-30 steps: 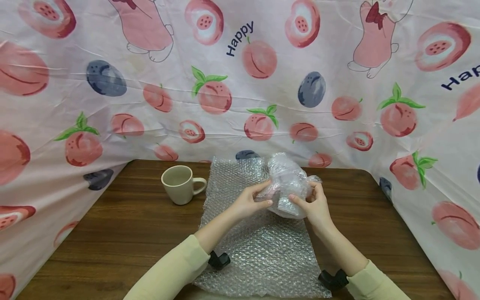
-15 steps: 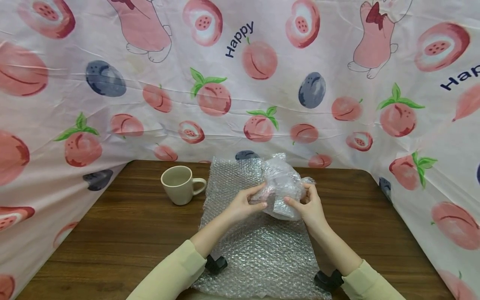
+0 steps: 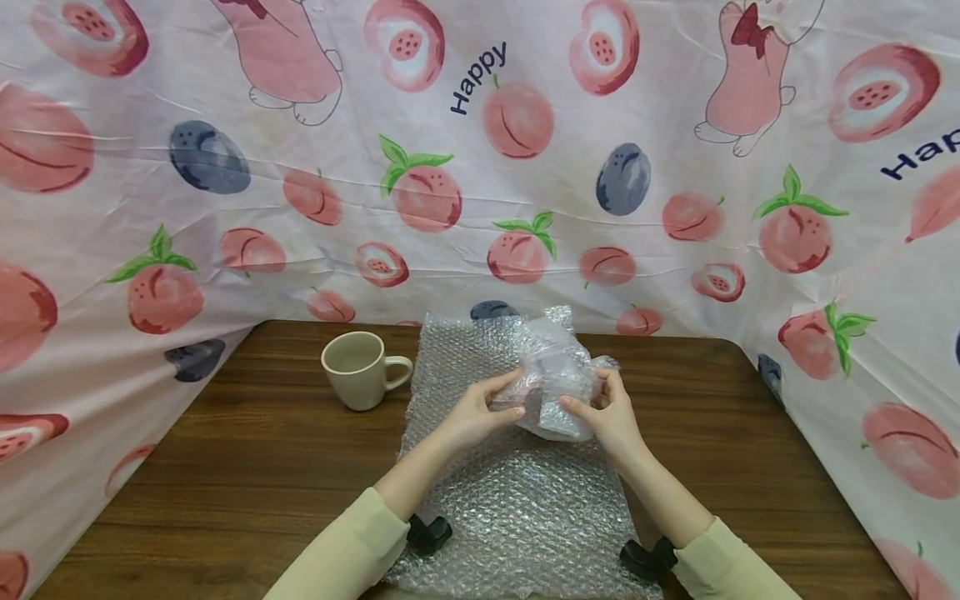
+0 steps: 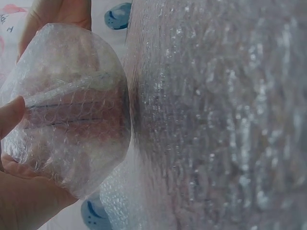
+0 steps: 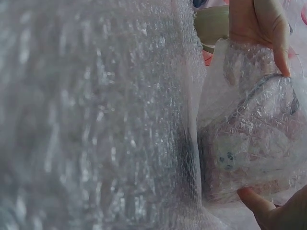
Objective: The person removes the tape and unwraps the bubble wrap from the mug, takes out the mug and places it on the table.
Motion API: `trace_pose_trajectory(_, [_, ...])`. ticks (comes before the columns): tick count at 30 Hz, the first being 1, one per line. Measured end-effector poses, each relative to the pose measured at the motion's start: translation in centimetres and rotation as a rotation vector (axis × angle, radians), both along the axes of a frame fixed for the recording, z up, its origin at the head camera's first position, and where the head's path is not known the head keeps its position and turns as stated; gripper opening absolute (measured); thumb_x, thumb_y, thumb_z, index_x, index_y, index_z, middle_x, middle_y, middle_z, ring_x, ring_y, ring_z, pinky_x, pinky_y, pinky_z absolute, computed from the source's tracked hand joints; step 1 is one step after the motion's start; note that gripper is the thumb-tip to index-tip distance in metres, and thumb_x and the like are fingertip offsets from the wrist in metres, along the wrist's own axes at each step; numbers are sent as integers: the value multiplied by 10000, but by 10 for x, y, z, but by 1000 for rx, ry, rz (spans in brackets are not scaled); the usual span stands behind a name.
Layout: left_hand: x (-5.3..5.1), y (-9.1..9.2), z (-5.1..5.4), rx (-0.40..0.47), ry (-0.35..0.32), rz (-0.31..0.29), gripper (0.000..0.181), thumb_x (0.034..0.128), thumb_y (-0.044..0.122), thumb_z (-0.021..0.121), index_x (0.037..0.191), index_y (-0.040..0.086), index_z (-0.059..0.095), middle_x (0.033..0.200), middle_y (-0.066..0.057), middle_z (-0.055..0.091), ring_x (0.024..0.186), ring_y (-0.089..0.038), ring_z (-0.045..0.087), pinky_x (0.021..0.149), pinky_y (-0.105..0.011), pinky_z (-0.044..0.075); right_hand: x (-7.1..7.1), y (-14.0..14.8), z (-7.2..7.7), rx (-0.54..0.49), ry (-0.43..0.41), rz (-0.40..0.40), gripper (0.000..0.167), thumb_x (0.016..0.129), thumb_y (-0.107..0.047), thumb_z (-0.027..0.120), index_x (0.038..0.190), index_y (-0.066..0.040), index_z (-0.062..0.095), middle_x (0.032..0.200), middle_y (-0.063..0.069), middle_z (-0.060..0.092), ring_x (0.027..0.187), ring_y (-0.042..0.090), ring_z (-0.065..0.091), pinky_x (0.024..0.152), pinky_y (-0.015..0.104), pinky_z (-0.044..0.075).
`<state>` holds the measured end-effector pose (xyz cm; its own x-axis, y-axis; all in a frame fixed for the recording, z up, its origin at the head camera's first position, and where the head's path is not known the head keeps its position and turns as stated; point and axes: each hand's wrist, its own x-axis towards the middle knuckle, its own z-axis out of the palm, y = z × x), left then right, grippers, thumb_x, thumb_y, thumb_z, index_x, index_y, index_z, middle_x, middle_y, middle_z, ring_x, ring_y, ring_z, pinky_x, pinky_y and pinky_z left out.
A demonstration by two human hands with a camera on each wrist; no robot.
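Both hands hold a bundle [image 3: 557, 367] of clear bubble wrap over the far part of a flat bubble wrap sheet [image 3: 517, 508]. My left hand [image 3: 474, 414] grips its left side, thumb toward me. On the right, my right hand [image 3: 617, 422] pinches a wrap flap with thumb and fingers. Through the layers in the left wrist view, the bundle [image 4: 72, 115] shows something pinkish with dark lines; its kind is unclear. In the right wrist view, a dark curved edge and small blue marks show inside the bundle [image 5: 254, 139]. Some fingertips are hidden behind it.
A beige mug [image 3: 356, 372] stands upright left of the sheet, its handle toward the sheet. Brown wooden tabletop [image 3: 247, 467] lies on both sides. A fruit-patterned cloth [image 3: 525, 192] hangs behind and at the sides. Black wrist mounts [image 3: 429, 533] sit by the cuffs.
Both hands have shifted left and slightly toward me with the bundle, keeping their hold. The mug and the flat sheet have stayed in place.
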<state>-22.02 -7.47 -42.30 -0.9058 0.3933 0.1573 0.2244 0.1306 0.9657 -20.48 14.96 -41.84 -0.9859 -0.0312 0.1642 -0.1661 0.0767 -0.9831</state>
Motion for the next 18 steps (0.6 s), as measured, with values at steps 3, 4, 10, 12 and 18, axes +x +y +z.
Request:
trace_pose_trajectory(3, [1,-2,3,16,4,-10,623,871,27,680,1438,38,421,1473,-186,360,1334,-363,348,1005,-436,394,-1,0,-2,1,-6,20,548,847,-39,720,1272,-16,374,1175,152,481,995,211,544,768,264,515])
trace_pose_trajectory(4, [2,-2,4,13,4,-11,623,868,15,679,1434,23,419,1470,-193,359,1342,-366,332,1013,-443,384,-2,0,-3,1,-9,29,552,850,-43,718,1276,-14,368,1179,155,476,1001,216,541,775,267,515])
trace_pose_trajectory(10, [0,-4,1,12,-11,-19,640,862,2,682,1437,5,402,1484,-192,331,1363,-373,286,1020,-461,370,-4,1,-6,-12,-20,49,555,852,-41,716,1276,-9,358,1209,162,466,1044,240,531,805,276,514])
trace_pose_trajectory(12, [-2,-4,-4,20,-19,-15,642,860,11,689,1439,26,413,1487,-179,337,1330,-367,353,1001,-441,397,-4,1,-7,-18,-17,52,562,849,-39,717,1279,-7,357,1219,163,465,1051,239,531,807,277,514])
trace_pose_trajectory(18, [-3,-4,-10,36,-47,-8,641,855,66,719,1436,93,448,1479,-161,364,1129,-291,580,920,-373,477,-2,4,-10,-30,-13,51,567,838,-10,716,1281,-9,361,1215,155,471,1036,214,533,790,270,513])
